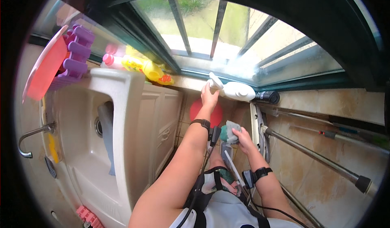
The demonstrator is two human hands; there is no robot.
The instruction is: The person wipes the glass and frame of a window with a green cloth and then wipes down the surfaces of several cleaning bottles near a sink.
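At the windowsill, my left hand [210, 98] has its fingers and thumb around a small white bottle [215, 81]. Part of that bottle is hidden behind the fingers. Right beside it on the sill is a larger white plastic bottle [239, 91] with a round cap. Lower down, in front of my body, my right hand [244, 139] grips a grey cloth [233, 132]. A green piece [224, 133], perhaps a sponge, shows at the cloth's left edge.
A white sink [131, 106] with a faucet [26, 153] and a grey cloth [106, 136] stands left. Yellow bottles [140, 65] line the sill; a black container [268, 97] is farther right. Below are a red round object [201, 112] and long poles [310, 154] along the right wall.
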